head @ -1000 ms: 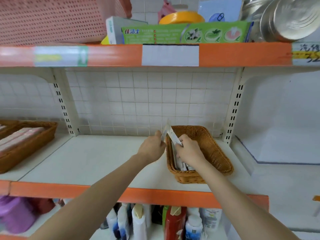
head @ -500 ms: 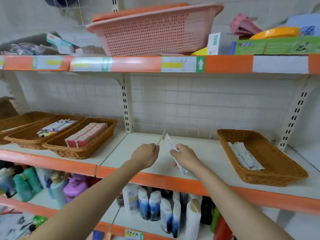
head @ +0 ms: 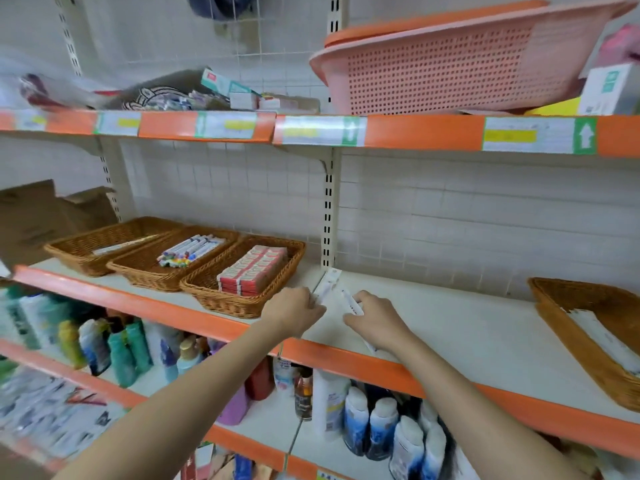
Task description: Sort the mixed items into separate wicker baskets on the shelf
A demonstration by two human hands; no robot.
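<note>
1. Three wicker baskets [head: 242, 299] are sitting on the shelf's [head: 450, 327] left.
2. The left hand [head: 294, 311] is gripping a white packet [head: 327, 285] — fingers curled.
3. The right hand [head: 375, 318] is pinching another packet [head: 351, 303].
4. A fourth basket [head: 588, 344] is standing far right.

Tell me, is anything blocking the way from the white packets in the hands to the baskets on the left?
Nothing visible does. The left hand and right hand hold white packets above bare shelf, beside the nearest basket.
</note>
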